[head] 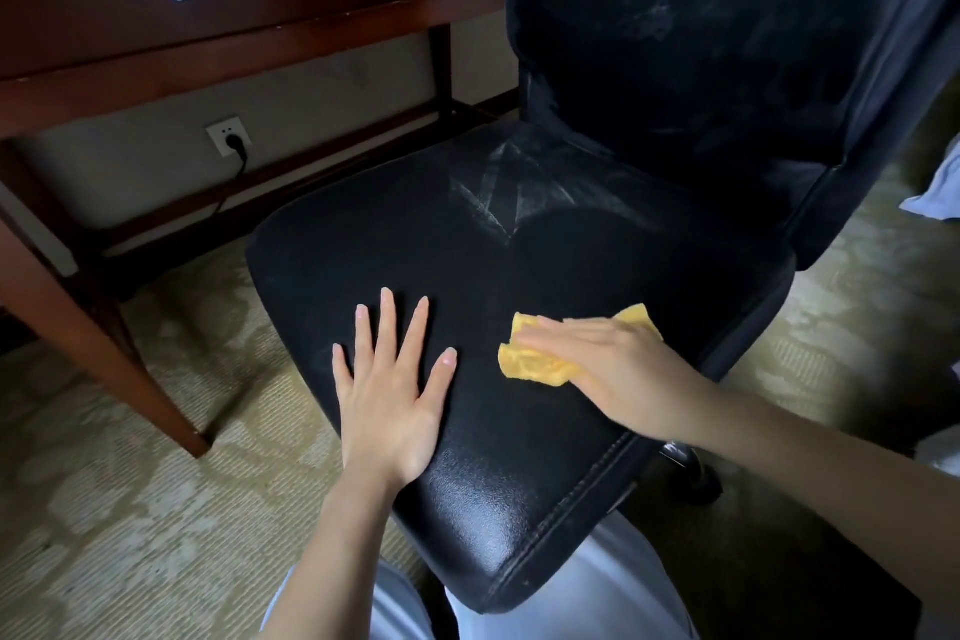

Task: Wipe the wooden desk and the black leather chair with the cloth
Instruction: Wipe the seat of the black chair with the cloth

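The crumpled yellow cloth [540, 364] lies on the seat of the black leather chair [467, 250], toward the seat's near edge. Your right hand [613, 369] lies flat on top of it, fingers straight and together, pointing to 9 o'clock, pressing the cloth down rather than gripping it. The forearm runs in from 4 o'clock. At 9 o'clock from the cloth, just apart from it, your left hand [389, 395] rests palm down on the bare seat, its fingers spread wide and pointing to 12 o'clock. Pale smears [509, 192] streak the leather at 12 o'clock from the cloth. The dark reddish wooden desk [208, 52] stands at 10 o'clock from the chair, on patterned beige carpet [130, 509].
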The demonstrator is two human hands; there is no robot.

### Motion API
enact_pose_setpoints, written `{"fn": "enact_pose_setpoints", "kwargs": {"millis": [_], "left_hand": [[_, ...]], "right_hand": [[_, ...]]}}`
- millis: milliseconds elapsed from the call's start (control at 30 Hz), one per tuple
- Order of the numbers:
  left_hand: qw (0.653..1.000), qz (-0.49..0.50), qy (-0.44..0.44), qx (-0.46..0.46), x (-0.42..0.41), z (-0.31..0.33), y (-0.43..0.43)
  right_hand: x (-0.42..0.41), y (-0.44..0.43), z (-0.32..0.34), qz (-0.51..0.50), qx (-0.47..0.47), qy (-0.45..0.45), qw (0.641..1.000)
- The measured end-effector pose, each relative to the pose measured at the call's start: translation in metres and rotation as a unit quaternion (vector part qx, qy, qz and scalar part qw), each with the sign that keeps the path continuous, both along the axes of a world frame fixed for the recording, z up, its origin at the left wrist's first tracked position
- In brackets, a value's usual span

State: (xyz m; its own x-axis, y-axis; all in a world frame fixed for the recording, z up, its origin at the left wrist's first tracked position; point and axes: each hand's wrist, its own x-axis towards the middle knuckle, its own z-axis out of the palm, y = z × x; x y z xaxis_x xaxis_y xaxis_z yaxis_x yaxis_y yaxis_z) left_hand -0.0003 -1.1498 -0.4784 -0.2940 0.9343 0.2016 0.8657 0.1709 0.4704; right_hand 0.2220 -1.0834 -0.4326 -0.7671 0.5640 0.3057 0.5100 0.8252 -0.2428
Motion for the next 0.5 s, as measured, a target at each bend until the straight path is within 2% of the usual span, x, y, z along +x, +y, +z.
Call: {"fn": "enact_pose_setpoints", "kwargs": {"millis": [100, 200, 300, 400, 500], "left_hand": [[1.000, -0.001, -0.004, -0.003, 0.000, -0.001, -0.001], [1.000, 0.000, -0.004, -0.001, 0.000, -0.002, 0.000], [1.000, -0.002, -0.002, 0.000, 0.001, -0.001, 0.001], [1.000, -0.004, 0.002, 0.001, 0.001, -0.002, 0.000], [1.000, -0.003, 0.001, 0.003, 0.000, -0.002, 0.000]], "right_hand": [[0.027, -0.023, -0.005, 0.008, 0.045, -0.013, 0.999], [0.058, -0.028, -0.014, -0.031, 0.085, -0.028, 0.996], [0.092, -0.009, -0.027, -0.118, 0.063, 0.057, 0.989], [0.123, 0.022, -0.032, -0.235, 0.007, 0.151, 0.960], [0.143, 0.058, -0.029, -0.325, -0.022, 0.165, 0.931]]}}
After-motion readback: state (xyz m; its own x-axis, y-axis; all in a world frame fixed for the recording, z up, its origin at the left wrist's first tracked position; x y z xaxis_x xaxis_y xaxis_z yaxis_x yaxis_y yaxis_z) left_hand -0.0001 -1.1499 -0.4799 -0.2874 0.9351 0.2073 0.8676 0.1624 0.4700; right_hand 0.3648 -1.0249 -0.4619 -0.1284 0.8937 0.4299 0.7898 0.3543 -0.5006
